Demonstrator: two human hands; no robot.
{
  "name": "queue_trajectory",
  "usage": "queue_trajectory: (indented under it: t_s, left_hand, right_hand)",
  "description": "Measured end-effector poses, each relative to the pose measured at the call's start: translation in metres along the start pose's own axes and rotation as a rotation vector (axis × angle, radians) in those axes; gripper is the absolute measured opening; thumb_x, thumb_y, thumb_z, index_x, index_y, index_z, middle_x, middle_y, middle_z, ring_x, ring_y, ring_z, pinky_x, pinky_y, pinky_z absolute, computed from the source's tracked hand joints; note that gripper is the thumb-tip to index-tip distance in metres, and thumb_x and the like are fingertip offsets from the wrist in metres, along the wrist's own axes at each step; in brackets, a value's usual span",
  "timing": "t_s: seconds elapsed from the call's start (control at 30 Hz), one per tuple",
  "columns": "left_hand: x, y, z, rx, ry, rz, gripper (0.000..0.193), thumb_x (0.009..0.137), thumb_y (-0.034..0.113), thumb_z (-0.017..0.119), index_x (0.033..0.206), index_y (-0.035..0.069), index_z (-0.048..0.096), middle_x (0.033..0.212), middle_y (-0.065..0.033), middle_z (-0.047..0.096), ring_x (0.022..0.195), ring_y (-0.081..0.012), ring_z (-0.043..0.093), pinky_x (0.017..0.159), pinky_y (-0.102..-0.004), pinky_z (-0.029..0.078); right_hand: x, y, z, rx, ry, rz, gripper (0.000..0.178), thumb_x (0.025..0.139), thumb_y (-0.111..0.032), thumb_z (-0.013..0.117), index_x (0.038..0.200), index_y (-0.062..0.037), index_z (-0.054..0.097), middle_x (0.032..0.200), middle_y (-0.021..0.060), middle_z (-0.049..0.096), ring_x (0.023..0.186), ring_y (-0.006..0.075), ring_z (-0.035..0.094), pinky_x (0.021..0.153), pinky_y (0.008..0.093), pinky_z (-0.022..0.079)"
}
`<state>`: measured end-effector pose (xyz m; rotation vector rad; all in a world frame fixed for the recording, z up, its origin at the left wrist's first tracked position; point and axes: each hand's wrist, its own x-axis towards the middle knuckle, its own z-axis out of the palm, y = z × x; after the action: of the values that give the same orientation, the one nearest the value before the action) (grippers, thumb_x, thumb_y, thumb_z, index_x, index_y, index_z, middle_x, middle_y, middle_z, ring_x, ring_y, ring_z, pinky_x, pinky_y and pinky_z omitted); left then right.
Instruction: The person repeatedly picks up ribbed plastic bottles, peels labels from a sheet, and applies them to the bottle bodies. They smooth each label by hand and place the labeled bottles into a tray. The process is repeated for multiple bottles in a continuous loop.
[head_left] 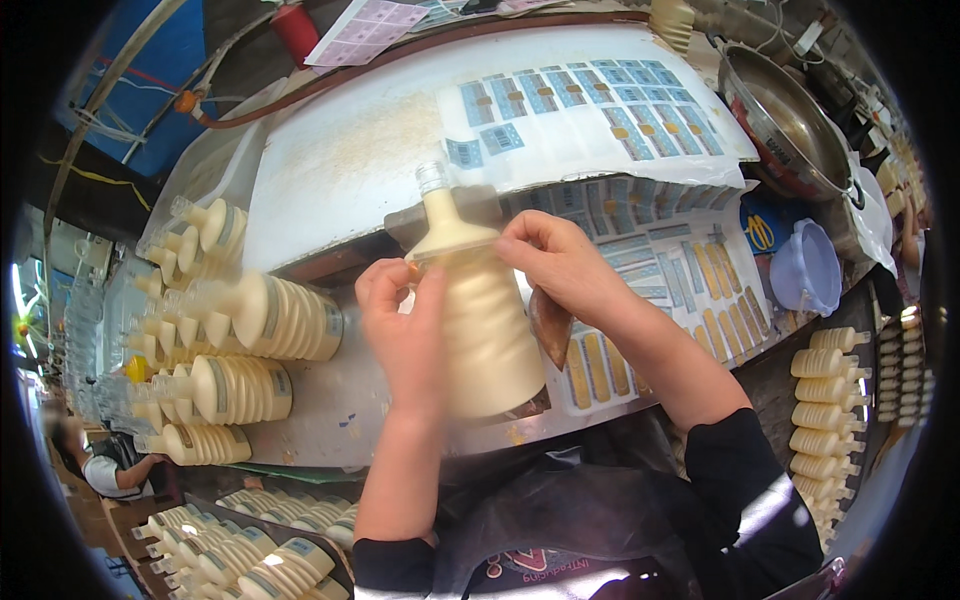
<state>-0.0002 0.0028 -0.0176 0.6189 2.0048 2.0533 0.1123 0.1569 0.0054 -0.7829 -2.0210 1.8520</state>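
A large cream-coloured bottle (pixel 480 340) with a ribbed body and a clear, glassy neck stands in front of me, its top pointing away. My left hand (pixel 400 320) pinches at the left side of its shoulder, finger and thumb pressed together. On the right side of the shoulder, my right hand (pixel 560 265) is also closed in a pinch. Between both sets of fingertips runs a thin strip (pixel 457 254), laid across the bottle's shoulder. Below my right palm shows a brown, pointed flat piece (pixel 551 328); whether the hand holds it I cannot tell.
Rows of similar bottles (pixel 290 315) crowd the left side, with more at the lower left and right. Blue patterned labels (pixel 610 85) lie on a white board (pixel 350 130). Gold strips (pixel 600 370) lie at right, near a lilac bucket (pixel 806 268) and a metal pan (pixel 790 115).
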Motion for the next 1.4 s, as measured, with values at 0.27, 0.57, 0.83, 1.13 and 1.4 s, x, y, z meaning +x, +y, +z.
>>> queue_trajectory:
  t_s: [0.27,0.57,0.83,1.13,1.4]
  left_hand:
    - [0.002,0.001,-0.004,-0.280,-0.117,-0.292,0.022,0.093,0.011,0.066,0.112,0.002,0.058,0.128,-0.0105,0.053,0.113,-0.0171,0.057,0.099,-0.0330,0.048]
    - [0.010,0.004,0.010,-0.399,-0.214,-0.328,0.033,0.107,0.023,0.052,0.134,0.006,0.047,0.121,-0.0099,0.061,0.107,-0.0156,0.061,0.093,-0.0327,0.053]
    - [0.011,-0.007,0.009,-0.334,-0.207,-0.322,0.032,0.107,0.023,0.057,0.133,0.007,0.048,0.118,-0.0091,0.064,0.103,-0.0151,0.064,0.088,-0.0311,0.056]
    - [0.010,-0.008,0.008,-0.303,-0.223,-0.297,0.030,0.109,0.024,0.054,0.133,0.007,0.050,0.119,-0.0089,0.064,0.104,-0.0146,0.064,0.089,-0.0310,0.056]
    - [0.013,0.011,0.006,-0.258,-0.157,-0.262,0.035,0.107,0.019,0.057,0.137,0.003,0.053,0.117,-0.0077,0.065,0.103,-0.0129,0.064,0.089,-0.0286,0.055]
  right_hand:
    - [0.009,0.010,0.008,-0.006,0.069,-0.056,0.022,0.094,-0.023,0.068,0.093,-0.0008,0.065,0.082,0.0034,0.066,0.072,0.0090,0.059,0.066,0.0275,0.049]
    - [0.008,-0.006,0.010,-0.165,0.121,-0.150,0.022,0.089,-0.020,0.068,0.088,0.0023,0.067,0.081,0.0117,0.068,0.074,0.0208,0.065,0.070,0.0343,0.052]
    - [0.008,-0.003,0.009,-0.101,0.113,-0.119,0.026,0.087,-0.024,0.070,0.090,0.0020,0.068,0.084,0.0158,0.070,0.078,0.0262,0.069,0.074,0.0374,0.053]
    - [0.018,0.021,0.002,0.069,0.041,-0.069,0.020,0.094,-0.016,0.069,0.107,-0.0022,0.063,0.088,0.0003,0.065,0.079,0.0047,0.058,0.069,0.0217,0.048]
    - [0.010,0.012,0.007,0.222,0.018,0.038,0.035,0.095,-0.025,0.071,0.120,-0.0033,0.062,0.087,0.0012,0.063,0.079,0.0067,0.058,0.070,0.0242,0.047]
